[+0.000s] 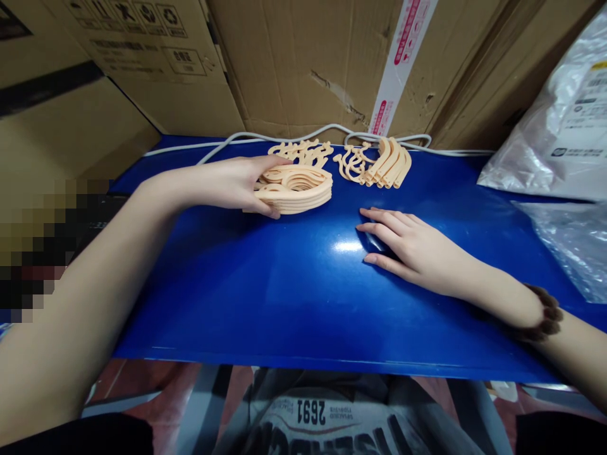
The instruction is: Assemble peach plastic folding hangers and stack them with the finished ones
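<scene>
My left hand grips the left end of a stack of flat, beige, oval plastic pieces lying on the blue table, thumb at the near side and fingers over the far side. Resting above the table to the right, my right hand has its fingers apart and holds nothing. Behind the stack lie several small beige hooked pieces. Right of them are more small curved pieces, touching a row of beige curved arms.
A white cable runs along the table's back edge. Cardboard boxes stand behind and at the left. Clear plastic bags with a printed label occupy the right side. The table's front edge is close to my lap.
</scene>
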